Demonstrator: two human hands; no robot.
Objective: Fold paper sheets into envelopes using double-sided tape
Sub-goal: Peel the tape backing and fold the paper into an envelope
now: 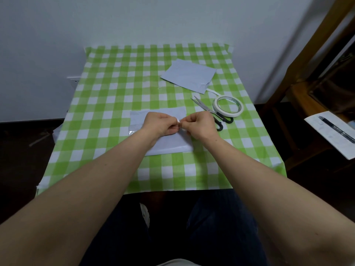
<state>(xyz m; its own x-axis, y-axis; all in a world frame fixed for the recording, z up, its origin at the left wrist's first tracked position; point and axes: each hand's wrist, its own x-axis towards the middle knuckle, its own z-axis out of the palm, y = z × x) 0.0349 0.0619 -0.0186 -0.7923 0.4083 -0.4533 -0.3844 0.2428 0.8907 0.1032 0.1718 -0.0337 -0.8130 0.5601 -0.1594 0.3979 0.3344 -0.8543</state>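
A white paper sheet [169, 144] lies flat in the middle of the green checked tablecloth [107, 96]. Just above it my left hand [160, 124] and my right hand [199, 126] meet, fingers curled, and both pinch a small white piece of tape [180, 122] between the fingertips. Much of the sheet is hidden under my hands and wrists. A roll of double-sided tape [228, 106] lies to the right, with a loose tail toward the back. A folded paper envelope [189, 75] rests at the back right.
Scissors [211, 111] with black handles lie between the tape roll and my right hand. A wooden chair [307, 89] stands right of the table, with a paper and a pen [336, 129] beside it. A wall runs behind the table.
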